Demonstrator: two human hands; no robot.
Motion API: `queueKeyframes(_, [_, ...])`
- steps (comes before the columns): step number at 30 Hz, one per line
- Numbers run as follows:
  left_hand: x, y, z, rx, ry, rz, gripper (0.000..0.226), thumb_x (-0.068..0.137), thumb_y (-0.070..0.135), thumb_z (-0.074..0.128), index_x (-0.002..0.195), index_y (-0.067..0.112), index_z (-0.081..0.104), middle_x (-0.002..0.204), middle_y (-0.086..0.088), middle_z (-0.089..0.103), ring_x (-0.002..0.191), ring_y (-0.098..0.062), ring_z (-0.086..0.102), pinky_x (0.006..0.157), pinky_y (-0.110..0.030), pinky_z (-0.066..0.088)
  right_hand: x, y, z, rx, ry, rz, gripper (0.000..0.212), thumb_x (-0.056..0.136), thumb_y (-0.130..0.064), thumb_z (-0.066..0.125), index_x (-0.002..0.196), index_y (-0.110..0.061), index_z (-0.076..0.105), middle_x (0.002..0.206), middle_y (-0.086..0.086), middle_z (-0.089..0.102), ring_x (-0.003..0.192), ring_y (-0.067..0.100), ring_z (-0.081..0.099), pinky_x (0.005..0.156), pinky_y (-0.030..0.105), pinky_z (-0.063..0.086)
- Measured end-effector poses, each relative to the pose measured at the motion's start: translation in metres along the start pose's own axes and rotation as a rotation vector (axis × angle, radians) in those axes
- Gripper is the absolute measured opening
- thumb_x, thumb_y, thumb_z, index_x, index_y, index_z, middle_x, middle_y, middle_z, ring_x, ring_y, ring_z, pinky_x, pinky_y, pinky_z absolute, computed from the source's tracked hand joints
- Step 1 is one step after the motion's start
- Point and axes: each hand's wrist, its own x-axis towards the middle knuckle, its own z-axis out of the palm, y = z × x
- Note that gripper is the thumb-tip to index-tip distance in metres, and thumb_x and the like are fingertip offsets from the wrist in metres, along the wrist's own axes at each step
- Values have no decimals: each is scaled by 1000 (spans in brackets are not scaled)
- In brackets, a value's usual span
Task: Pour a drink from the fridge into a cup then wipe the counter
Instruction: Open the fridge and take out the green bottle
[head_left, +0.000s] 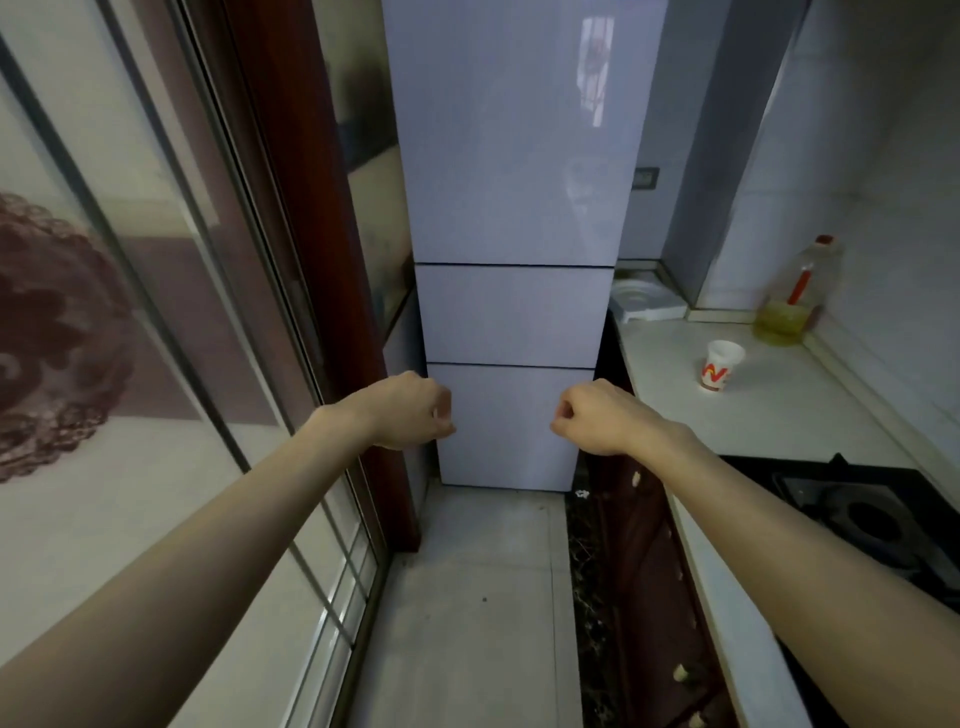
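Your left hand (410, 410) and right hand (597, 415) are curled into fists, holding nothing, in front of the fridge (514, 208). All three of its doors are shut. Step in hand, as judged: opening it. No handle shows, so uncurl one hand, hook a door edge and pull squarely. The cup (722, 366) stands on the counter (779, 410) to your right, mouth up, long axis vertical, well apart from both hands.

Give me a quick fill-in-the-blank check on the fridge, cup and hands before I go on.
1. Every door of the fridge is ____.
2. The paper cup stands upright on the white ____.
3. The left hand and the right hand are curled and hold ____.
4. The oil bottle in the corner has a ____ cap.

Missing words: closed; counter; nothing; red.
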Motion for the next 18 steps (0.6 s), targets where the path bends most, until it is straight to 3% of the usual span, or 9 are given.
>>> queueKeyframes(6, [47, -30, 0, 32, -195, -54, 36, 95, 44, 49, 101, 11, 62, 98, -8, 67, 92, -22, 61, 79, -39, 49, 65, 11, 6, -25, -92, -40, 33, 90, -27, 53, 97, 1, 69, 99, 17, 71, 90, 32, 66, 76, 43, 55])
queueKeyframes(9, [72, -54, -9, 2, -150, -79, 37, 95, 43, 49, 100, 9, 64, 97, -11, 69, 90, -26, 64, 82, -42, 51, 105, 5, 4, -20, -83, -68, 33, 90, -25, 53, 98, 3, 69, 98, 18, 70, 89, 31, 66, 74, 42, 54])
queueKeyframes(12, [102, -82, -11, -5, -137, -97, 36, 95, 44, 49, 99, 11, 64, 95, -8, 69, 91, -27, 65, 84, -43, 53, 150, -3, 5, -23, -98, -87, 32, 90, -21, 52, 96, 5, 68, 95, 18, 70, 79, 30, 65, 61, 35, 49])
queueKeyframes(15, [138, -115, -9, -5, -163, -127, 41, 96, 44, 48, 101, 7, 65, 97, -10, 69, 92, -28, 65, 83, -42, 53, 197, -11, 7, -42, -115, -91, 30, 91, -23, 51, 93, 1, 68, 92, 14, 68, 80, 27, 64, 68, 37, 52])
queueKeyframes(18, [180, -150, -21, -51, -140, -134, 36, 96, 41, 49, 101, 8, 65, 98, -10, 68, 91, -26, 65, 84, -42, 53, 248, -21, 3, -70, -142, -81, 27, 92, -23, 50, 84, -2, 64, 85, 10, 65, 75, 24, 62, 63, 34, 49])
